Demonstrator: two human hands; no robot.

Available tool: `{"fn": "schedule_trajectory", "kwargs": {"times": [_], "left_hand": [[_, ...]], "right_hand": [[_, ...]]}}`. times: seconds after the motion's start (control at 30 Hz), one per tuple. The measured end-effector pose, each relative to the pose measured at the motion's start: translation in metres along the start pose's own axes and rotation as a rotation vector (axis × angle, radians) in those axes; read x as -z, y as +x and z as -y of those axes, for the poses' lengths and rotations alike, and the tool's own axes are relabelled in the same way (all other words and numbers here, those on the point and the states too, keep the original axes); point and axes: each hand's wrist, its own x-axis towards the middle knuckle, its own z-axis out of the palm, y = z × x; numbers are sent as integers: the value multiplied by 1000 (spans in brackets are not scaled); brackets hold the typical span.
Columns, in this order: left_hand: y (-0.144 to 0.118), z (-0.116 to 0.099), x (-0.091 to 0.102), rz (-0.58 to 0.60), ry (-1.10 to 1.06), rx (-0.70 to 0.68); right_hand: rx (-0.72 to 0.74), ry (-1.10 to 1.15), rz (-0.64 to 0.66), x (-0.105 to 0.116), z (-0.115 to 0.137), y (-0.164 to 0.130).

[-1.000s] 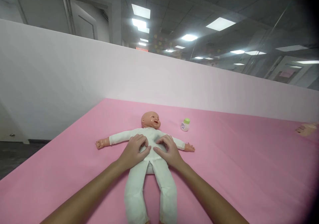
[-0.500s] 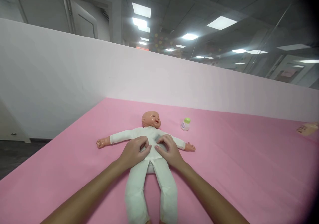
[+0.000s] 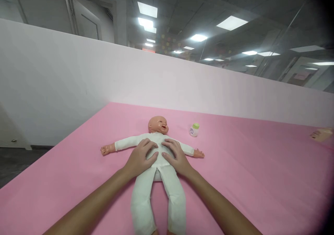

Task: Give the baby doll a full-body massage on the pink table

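got the left hand point(image 3: 142, 158) resting on the doll point(image 3: 159, 162), on the left half of the torso as seen from here, with fingers loosely bent and thumb spread apart from them. not clenched, not gripping anything. same deal with the right hand point(image 3: 177, 157) on the right half: relaxed, fingers curved, thumb tipped inward. can see plain fabric between the two thumbs, so near each other but not touching.

lying on its back in a white outfit point(image 3: 142, 200), arms stretched out to both sides, bald head point(image 3: 158, 124) at the far end and turned rightward, legs pointing back this way and cut off near the feet.

just right of the doll's head, past the outstretched arm, got a little clear bottle point(image 3: 193, 130) with a green cap. way off to the doll's right, spotted a beige item point(image 3: 321, 134) with printing on it, too blurry to make out. underneath the doll, all pink table surface point(image 3: 235, 165). behind the doll's head, running across, a white partition point(image 3: 169, 83), then ceiling lights point(image 3: 231, 23) farther back.
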Motion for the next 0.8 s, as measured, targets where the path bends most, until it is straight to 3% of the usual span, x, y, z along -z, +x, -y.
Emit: {"fn": "schedule_trajectory", "kwargs": {"times": [0.4, 0.8], "left_hand": [[-3, 18, -9, 105, 125, -15], [2, 5, 0, 76, 54, -36]], "right_hand": [[-90, -6, 74, 2, 0, -1], [-28, -4, 45, 5, 1, 2]]}}
